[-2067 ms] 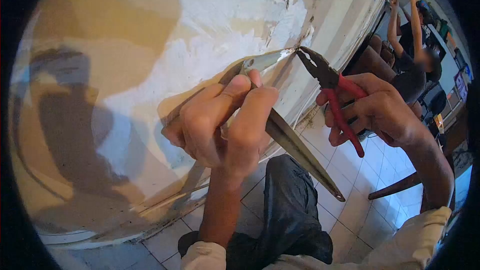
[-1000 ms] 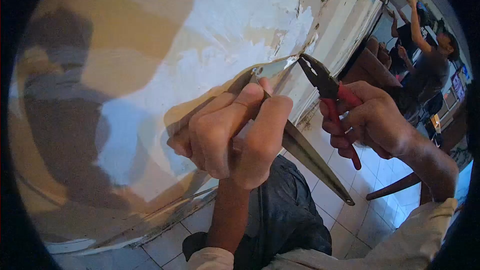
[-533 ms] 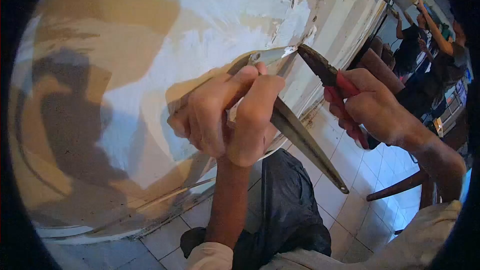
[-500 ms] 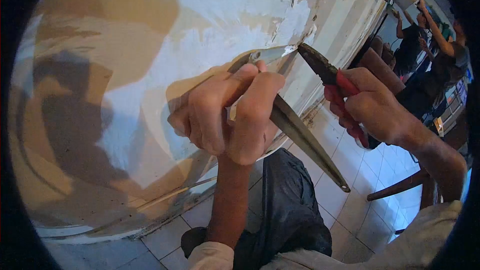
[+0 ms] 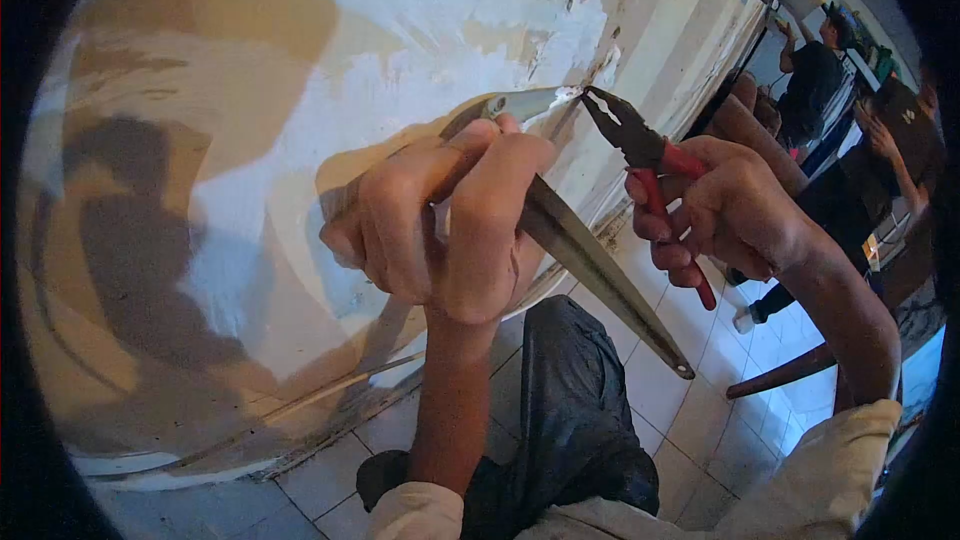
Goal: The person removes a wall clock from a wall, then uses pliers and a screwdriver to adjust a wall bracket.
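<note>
My left hand [image 5: 445, 210] is closed around a long, tapered metal bar [image 5: 610, 285] with a small hole at its far tip. Past my fingers, a grey metal piece [image 5: 520, 102] runs along the wall towards a chipped white spot; its link to the bar is hidden by my hand. Red-handled combination pliers [image 5: 640, 145] are in my right hand [image 5: 735, 205], fingers wrapped round the handles. Their jaws are parted, with the tips right at the end of the grey piece, close to the wall [image 5: 430, 20].
Patchy white and tan coating covers the wall, and a thin strip [image 5: 340, 390] runs along its lower part. Below lies a tiled floor [image 5: 330, 465], with my dark-clad leg [image 5: 580, 390] between. Other people [image 5: 820, 75] are at the upper right. A curved wooden piece [image 5: 785, 372] stands at lower right.
The pliers' jaws and handles have spread apart, and their tips have shifted slightly left. My left hand and the bar have moved a little left in view.
</note>
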Demonstrator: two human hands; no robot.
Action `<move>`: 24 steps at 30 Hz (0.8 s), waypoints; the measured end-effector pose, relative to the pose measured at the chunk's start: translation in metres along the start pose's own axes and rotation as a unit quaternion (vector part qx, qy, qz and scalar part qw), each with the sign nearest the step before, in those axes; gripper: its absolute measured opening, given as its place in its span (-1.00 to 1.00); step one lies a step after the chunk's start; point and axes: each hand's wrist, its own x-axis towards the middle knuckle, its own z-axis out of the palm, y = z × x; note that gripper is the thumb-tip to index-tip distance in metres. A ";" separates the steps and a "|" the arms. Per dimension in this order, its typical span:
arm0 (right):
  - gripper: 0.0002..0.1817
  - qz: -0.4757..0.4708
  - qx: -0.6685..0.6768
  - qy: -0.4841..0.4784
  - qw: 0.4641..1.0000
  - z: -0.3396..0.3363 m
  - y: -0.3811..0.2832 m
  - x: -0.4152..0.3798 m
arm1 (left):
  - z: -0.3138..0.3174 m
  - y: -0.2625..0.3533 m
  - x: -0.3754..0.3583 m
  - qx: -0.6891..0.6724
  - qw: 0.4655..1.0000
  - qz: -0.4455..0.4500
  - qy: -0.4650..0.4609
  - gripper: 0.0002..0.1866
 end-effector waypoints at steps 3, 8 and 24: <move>-0.78 0.002 -0.065 0.070 0.995 0.008 -0.002 -0.005 | -0.003 0.000 0.000 -0.004 1.000 0.003 -0.010 -0.74; -0.80 0.032 -0.315 0.178 0.932 0.035 -0.017 -0.005 | -0.003 -0.005 -0.002 -0.008 1.000 0.009 -0.006 -0.75; -0.53 -0.025 -0.168 0.083 0.982 0.004 -0.004 0.001 | 0.004 -0.011 -0.014 0.023 0.999 -0.017 0.020 -0.72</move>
